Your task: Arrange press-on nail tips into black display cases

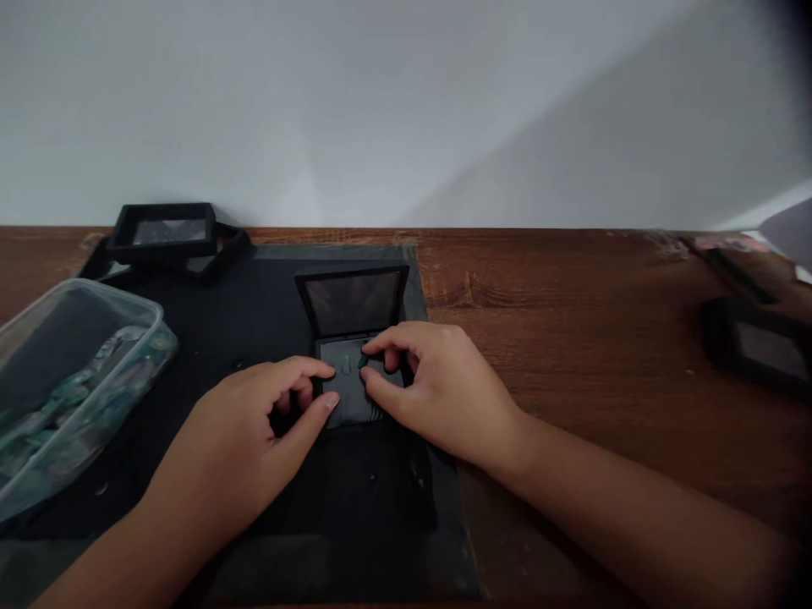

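A small black display case (352, 276) stands with its lid raised on the dark mat, its base holding a grey pad (348, 410). On the pad lies a small pale green stone (346, 364). Just right of it, a darker green stone (363, 361) sits between the thumb and forefinger of my right hand (437, 381), which are closed about it. My left hand (247, 423) rests at the pad's left edge, thumb and forefinger apart with nothing between them. The right part of the pad is partly hidden by my right hand.
A clear plastic tub (120, 406) of green stones stands at the left. Behind it, black cases (165, 249) are stacked near the wall. Another black case (758, 342) lies on the wooden table (571, 338) at the far right. The dark mat (317, 541) lies under the hands.
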